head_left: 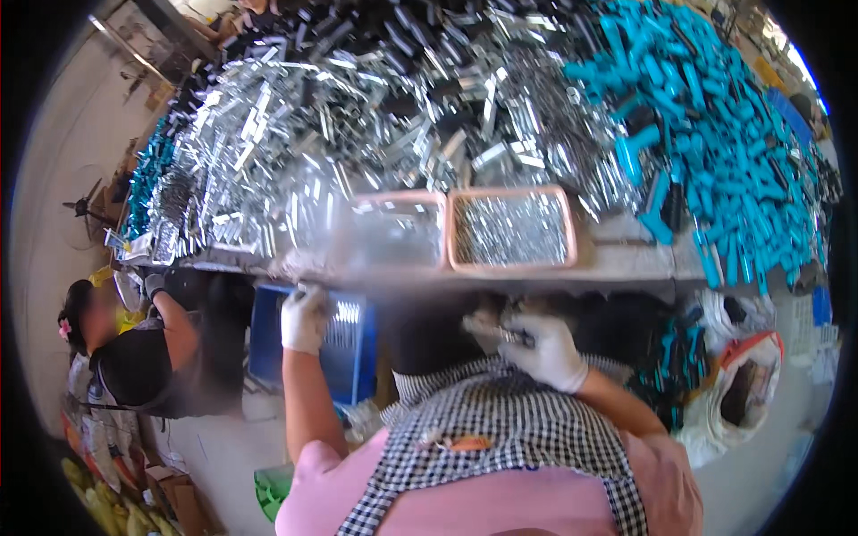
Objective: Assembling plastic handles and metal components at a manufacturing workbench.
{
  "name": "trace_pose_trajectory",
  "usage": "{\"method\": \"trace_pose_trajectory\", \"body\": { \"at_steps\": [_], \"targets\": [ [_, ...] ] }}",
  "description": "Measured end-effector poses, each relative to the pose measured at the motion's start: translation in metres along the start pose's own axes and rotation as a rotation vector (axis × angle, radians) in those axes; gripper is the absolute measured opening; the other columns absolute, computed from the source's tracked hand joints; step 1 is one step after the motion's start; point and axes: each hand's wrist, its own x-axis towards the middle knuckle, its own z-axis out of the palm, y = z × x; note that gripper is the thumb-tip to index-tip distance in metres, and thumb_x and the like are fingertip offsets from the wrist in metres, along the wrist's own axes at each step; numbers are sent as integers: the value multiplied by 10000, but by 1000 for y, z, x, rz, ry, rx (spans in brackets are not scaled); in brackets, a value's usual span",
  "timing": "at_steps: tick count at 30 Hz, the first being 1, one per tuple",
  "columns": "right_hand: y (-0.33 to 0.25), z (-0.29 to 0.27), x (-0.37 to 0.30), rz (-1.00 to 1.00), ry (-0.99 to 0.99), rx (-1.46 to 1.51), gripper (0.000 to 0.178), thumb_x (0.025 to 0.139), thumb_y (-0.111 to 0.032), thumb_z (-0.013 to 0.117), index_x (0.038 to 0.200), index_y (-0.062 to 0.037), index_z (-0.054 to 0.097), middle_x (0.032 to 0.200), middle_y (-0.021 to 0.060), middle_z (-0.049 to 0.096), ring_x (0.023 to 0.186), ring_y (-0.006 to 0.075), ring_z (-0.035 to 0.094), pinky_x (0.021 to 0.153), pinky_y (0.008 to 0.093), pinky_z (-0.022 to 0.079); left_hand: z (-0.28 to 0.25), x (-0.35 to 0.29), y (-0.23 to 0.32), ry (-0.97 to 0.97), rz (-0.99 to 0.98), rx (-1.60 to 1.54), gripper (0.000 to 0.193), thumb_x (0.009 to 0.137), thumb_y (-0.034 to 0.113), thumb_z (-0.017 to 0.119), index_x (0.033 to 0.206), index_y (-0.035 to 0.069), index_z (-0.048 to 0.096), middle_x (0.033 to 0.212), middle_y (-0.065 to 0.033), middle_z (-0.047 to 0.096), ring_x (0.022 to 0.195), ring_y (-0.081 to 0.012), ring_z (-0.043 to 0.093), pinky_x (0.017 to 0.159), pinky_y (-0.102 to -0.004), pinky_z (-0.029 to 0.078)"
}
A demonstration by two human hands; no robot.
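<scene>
My left hand, in a white glove, hangs over the top edge of a blue crate that holds shiny metal pieces. Its fingers are curled, and blur hides whether they grip anything. My right hand, also gloved, is down in front of my checked apron and pinches a small part of metal with a dark end. Both hands are below the front edge of the workbench.
Two pink trays of small metal pieces stand at the bench front. Behind them lie heaps of silver metal parts and teal plastic handles. Another person sits at left. A white sack stands at right.
</scene>
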Motion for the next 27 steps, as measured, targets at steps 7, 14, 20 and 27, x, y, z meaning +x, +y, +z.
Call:
{"method": "trace_pose_trajectory", "body": {
  "at_steps": [7, 14, 20, 27],
  "targets": [
    [6, -33, -27, -94, 228, -93, 273, 705, -151, 772, 913, 3, 686, 822, 184, 671, 725, 334, 672, 644, 360, 535, 144, -51, -16, -338, 747, 561, 389, 886, -67, 527, 1264, -105, 443, 805, -68, 560, 618, -108, 571, 564, -272, 500],
    [14, -60, -70, -76, 391, -152, 261, 694, -113, 780, 911, -9, 682, 820, 163, 669, 710, 339, 659, 621, 379, 527, 242, -111, -33, -401, 299, 161, 256, 888, 13, 573, 1133, -14, 505, 754, -67, 597, 582, -164, 601, 544, -284, 507],
    [20, -63, -69, -190, 428, -355, 297, 647, -139, 807, 886, -58, 650, 768, 105, 638, 657, 294, 638, 567, 372, 509, 262, -127, -53, -475, 103, 271, 126, 940, 103, 570, 1025, 10, 573, 798, -100, 647, 610, -176, 648, 562, -287, 543],
    [18, -65, -59, -357, 434, -489, 286, 637, -123, 804, 868, -85, 640, 846, 65, 624, 686, 242, 640, 563, 350, 519, 252, -124, -37, -638, -203, 172, 225, 985, 153, 504, 1053, -45, 584, 881, -129, 669, 676, -197, 686, 609, -317, 589]
  ]
}}
